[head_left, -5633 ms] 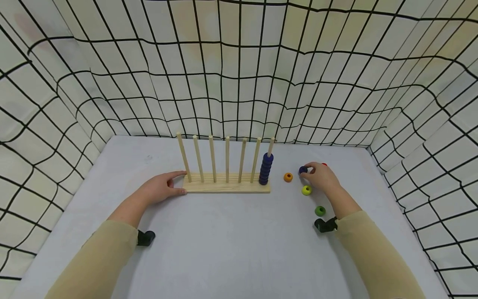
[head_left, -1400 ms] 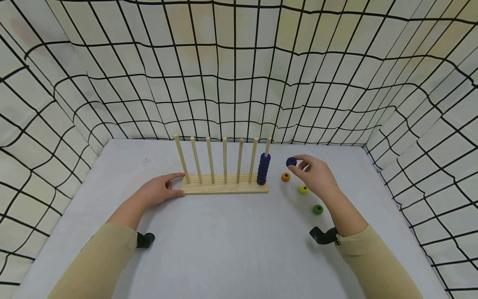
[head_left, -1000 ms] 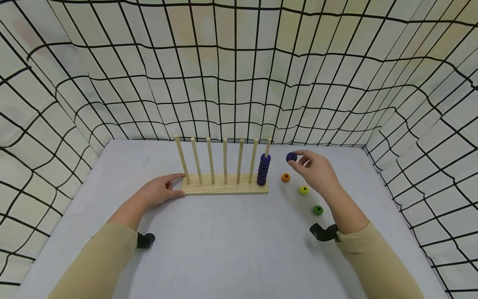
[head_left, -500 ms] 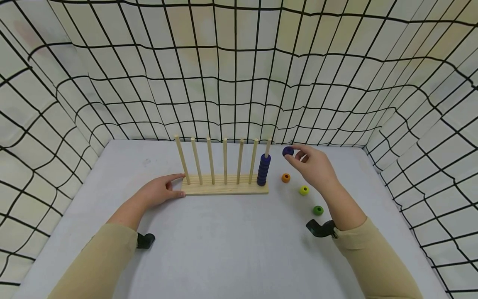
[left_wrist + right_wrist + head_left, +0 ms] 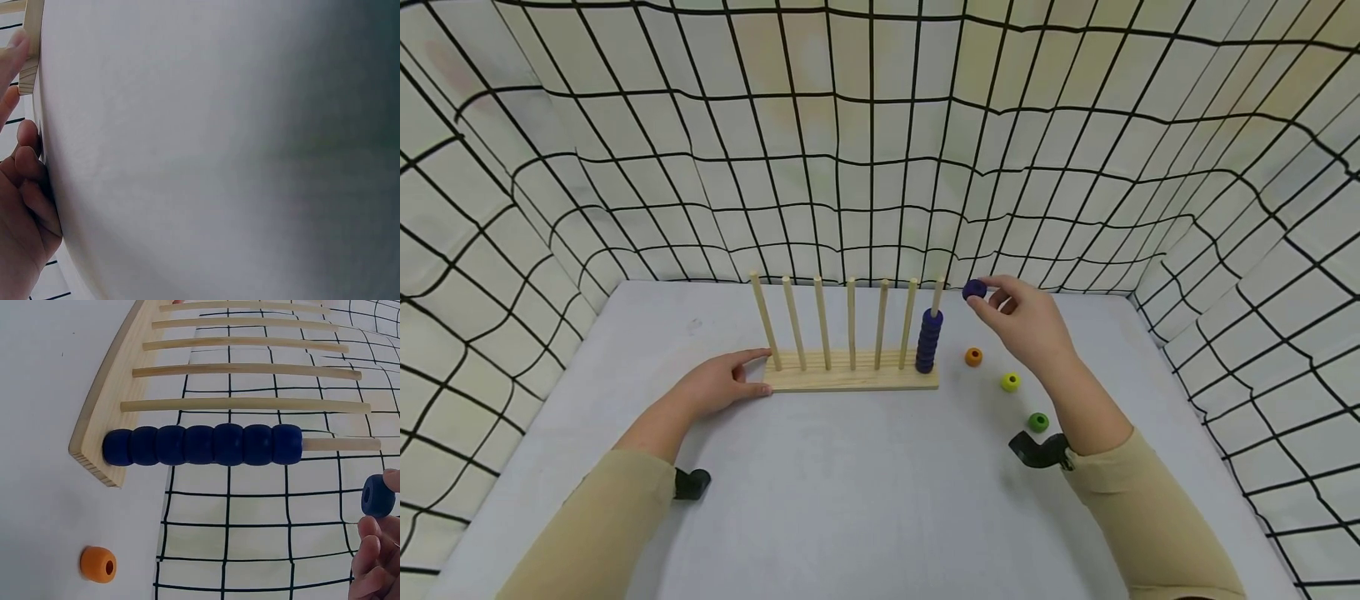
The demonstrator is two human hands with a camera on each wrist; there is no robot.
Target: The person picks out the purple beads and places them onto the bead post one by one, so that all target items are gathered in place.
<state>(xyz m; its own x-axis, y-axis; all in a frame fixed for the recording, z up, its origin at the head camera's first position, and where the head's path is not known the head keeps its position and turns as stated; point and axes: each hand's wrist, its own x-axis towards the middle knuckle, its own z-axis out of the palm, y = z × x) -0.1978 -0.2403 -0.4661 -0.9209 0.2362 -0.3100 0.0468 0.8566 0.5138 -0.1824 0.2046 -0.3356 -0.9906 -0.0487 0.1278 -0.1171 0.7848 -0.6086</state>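
My left hand (image 5: 718,382) grips the left end of a wooden peg stand (image 5: 850,382), thumb at its front edge and index finger at the back corner. The stand has a row of upright pegs. On its rightmost peg sits a stack of dark blue beads (image 5: 200,445), and the bare peg tip (image 5: 344,444) shows above them. My right hand (image 5: 1026,321) pinches another dark blue bead (image 5: 377,496) between thumb and fingertips. That bead is in the air, just right of the peg's tip and close to its height, with its hole (image 5: 367,494) showing in the right wrist view.
An orange bead (image 5: 973,357), a yellow bead (image 5: 1011,382) and a green bead (image 5: 1038,422) lie on the white table (image 5: 850,500), right of the stand. Black netting (image 5: 880,158) over pale walls encloses the table's back and sides.
The right hand has lifted the blue bead off the table, then moved it up and left toward the peg's top. The left hand stays at the stand's end.
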